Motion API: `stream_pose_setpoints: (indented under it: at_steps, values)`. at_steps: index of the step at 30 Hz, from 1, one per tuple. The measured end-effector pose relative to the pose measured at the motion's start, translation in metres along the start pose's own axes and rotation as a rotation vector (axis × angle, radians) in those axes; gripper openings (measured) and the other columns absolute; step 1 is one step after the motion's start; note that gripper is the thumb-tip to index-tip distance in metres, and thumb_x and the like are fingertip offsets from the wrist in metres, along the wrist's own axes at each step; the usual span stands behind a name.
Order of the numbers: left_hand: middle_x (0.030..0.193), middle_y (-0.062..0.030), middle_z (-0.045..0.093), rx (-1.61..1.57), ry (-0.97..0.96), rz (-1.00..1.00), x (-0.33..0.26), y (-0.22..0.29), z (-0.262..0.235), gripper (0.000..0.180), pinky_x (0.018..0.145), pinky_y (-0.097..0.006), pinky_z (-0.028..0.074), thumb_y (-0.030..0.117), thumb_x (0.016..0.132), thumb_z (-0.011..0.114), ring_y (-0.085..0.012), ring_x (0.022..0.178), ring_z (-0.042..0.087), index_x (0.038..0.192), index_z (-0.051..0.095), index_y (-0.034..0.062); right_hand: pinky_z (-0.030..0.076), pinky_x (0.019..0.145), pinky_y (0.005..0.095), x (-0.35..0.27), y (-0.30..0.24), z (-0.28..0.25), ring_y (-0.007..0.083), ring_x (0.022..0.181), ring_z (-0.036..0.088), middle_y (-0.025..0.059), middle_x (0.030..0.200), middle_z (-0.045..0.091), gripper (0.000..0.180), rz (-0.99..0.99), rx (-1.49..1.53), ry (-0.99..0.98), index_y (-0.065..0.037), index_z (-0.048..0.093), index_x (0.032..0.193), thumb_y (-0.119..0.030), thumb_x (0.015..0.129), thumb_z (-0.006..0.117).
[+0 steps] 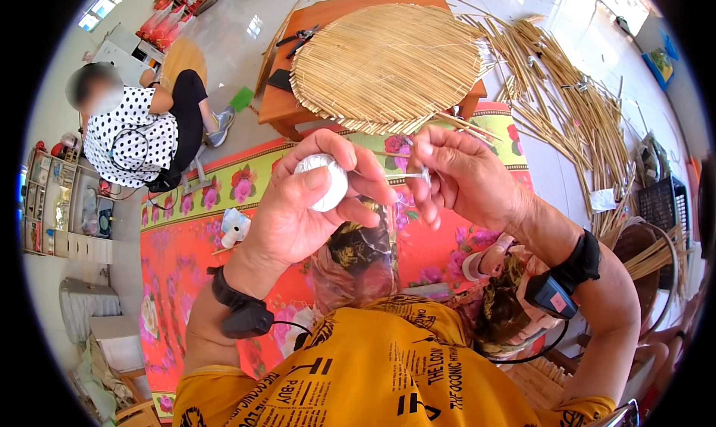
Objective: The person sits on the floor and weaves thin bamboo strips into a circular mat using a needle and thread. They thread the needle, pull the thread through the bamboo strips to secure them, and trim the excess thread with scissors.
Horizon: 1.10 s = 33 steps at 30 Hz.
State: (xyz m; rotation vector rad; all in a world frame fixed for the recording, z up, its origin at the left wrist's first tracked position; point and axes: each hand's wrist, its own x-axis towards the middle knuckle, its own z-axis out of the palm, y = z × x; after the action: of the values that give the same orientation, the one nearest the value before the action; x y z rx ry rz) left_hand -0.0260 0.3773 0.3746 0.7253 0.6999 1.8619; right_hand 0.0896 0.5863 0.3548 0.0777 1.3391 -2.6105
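My left hand [285,222] is wrapped round a white ball of thread [328,184], its fingers curled over the side and the thumb pressed on the front. To the right of it, my right hand [473,177] pinches a short white strand [406,176] between thumb and fingers. The strand runs almost level across the gap between both hands. A thin brownish line shows just above it, too fine to make out. Beyond my hands, a round mat of straw-coloured stalks [388,61] lies on a low wooden table [335,17], touched by neither hand.
Loose stalks [574,91] are strewn over the floor at the right, near a black crate [662,203]. Pliers [304,35] lie on the table's left side. A red flowered cloth [186,278] spreads below my hands. At the left, another person [130,136] sits with a round woven piece [183,61].
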Motion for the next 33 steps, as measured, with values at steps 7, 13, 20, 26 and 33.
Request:
stream_pose_setpoints:
  at_steps: [7,13,20,26,33]
  values:
    - [0.108,-0.0181,0.059,0.034,0.003,0.016,-0.002,-0.004,0.005,0.023,0.072,-0.037,0.061,0.017,0.089,0.06,-0.0315,0.094,0.066,0.105,0.053,0.0028,0.051,0.05,0.0269,0.014,0.001,0.021,0.0144,0.06,0.06,0.0021,0.072,0.056,0.015,0.035,-0.033,0.014,-0.009,0.053,0.097,-0.023,0.099,0.051]
    - [0.104,-0.0113,0.06,0.237,0.279,0.042,-0.021,0.011,-0.024,0.026,0.05,-0.022,0.044,0.017,0.087,0.064,-0.0133,0.071,0.061,0.11,0.056,0.0073,0.038,0.048,0.0239,0.005,-0.023,-0.002,0.0117,0.052,0.046,-0.0031,0.058,0.037,0.016,-0.255,-0.035,0.107,-0.008,0.056,0.092,-0.023,0.098,0.056]
    - [0.091,-0.0093,0.058,0.242,0.363,-0.072,-0.054,0.001,-0.061,0.025,0.043,-0.018,0.04,0.022,0.088,0.064,-0.0145,0.07,0.058,0.106,0.056,0.0071,0.034,0.048,0.0234,0.002,-0.026,-0.008,0.0097,0.053,0.042,-0.0039,0.06,0.035,0.017,-0.351,-0.044,0.147,-0.008,0.054,0.09,-0.021,0.1,0.051]
    - [0.09,-0.0073,0.059,0.125,0.37,-0.183,-0.083,-0.002,-0.11,0.016,0.043,-0.018,0.042,0.017,0.087,0.063,-0.0156,0.076,0.061,0.099,0.058,0.0079,0.027,0.049,0.0216,-0.005,-0.037,-0.025,0.0062,0.056,0.032,-0.0062,0.066,0.03,0.011,-0.481,0.014,0.169,-0.008,0.051,0.098,-0.016,0.102,0.045]
    - [0.087,-0.0057,0.057,0.114,0.533,-0.365,-0.141,-0.008,-0.17,0.014,0.042,-0.016,0.038,0.018,0.085,0.066,-0.0136,0.073,0.058,0.09,0.057,0.0072,0.028,0.05,0.02,-0.019,-0.053,-0.05,0.0062,0.058,0.031,-0.0052,0.066,0.031,0.009,-0.586,0.112,0.257,-0.006,0.05,0.095,-0.011,0.101,0.046]
